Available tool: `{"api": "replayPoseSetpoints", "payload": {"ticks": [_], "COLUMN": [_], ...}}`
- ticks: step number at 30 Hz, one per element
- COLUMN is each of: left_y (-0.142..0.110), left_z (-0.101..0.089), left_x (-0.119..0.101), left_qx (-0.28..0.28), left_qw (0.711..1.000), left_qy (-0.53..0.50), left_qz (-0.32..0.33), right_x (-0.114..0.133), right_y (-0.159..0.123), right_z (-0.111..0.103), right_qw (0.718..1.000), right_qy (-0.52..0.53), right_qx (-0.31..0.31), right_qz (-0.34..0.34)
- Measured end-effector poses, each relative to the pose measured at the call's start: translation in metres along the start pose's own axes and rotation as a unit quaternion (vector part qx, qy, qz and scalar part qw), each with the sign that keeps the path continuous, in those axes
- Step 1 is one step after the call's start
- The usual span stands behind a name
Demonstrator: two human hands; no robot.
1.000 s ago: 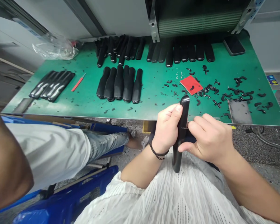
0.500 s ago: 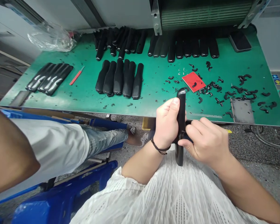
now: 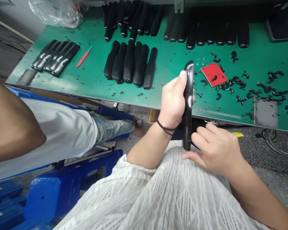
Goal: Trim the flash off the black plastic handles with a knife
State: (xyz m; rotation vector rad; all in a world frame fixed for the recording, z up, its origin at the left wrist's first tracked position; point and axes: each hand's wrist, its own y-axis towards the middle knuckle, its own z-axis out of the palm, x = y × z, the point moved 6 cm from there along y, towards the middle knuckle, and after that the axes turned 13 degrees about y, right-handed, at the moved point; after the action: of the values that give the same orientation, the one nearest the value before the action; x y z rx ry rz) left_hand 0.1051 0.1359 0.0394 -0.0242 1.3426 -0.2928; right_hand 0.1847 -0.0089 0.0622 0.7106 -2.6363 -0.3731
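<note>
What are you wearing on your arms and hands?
The left hand and right hand are bare, with no gloves. A thin black cord bracelet circles the left wrist, and a loose white openwork knit sleeve covers the upper left arm.

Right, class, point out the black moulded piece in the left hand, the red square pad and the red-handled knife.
black moulded piece [image 3: 188, 105]: head view, middle of its body.
red square pad [image 3: 212, 76]: head view, its flat top face.
red-handled knife [image 3: 83, 58]: head view, its handle.

- Your head-worn camera looks forward and down from above.
- Your left hand [image 3: 172, 103] and right hand [image 3: 216, 150] sit close, lower right of centre.
- The long green-topped table [image 3: 254, 60] lies farther off, across the upper view.
</note>
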Motion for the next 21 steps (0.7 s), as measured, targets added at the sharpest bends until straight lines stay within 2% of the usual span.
{"api": "replayPoseSetpoints", "payload": {"ticks": [9, 16, 21], "left_y": [0.021, 0.028, 0.035], "left_z": [-0.025, -0.034, -0.041], "left_x": [0.009, 0.024, 0.033], "left_qx": [-0.094, -0.148, -0.171], "left_qw": [0.995, 0.985, 0.978], "left_qy": [-0.007, -0.058, -0.092], "left_qz": [-0.025, -0.069, -0.072], "right_x": [0.003, 0.001, 0.002], "right_y": [-0.001, -0.001, -0.008], "right_z": [0.002, 0.007, 0.007], "right_qw": [0.994, 0.989, 0.988], "right_qy": [-0.102, -0.139, -0.130], "right_qx": [-0.010, -0.027, -0.082], "right_qz": [0.029, 0.039, 0.023]}}
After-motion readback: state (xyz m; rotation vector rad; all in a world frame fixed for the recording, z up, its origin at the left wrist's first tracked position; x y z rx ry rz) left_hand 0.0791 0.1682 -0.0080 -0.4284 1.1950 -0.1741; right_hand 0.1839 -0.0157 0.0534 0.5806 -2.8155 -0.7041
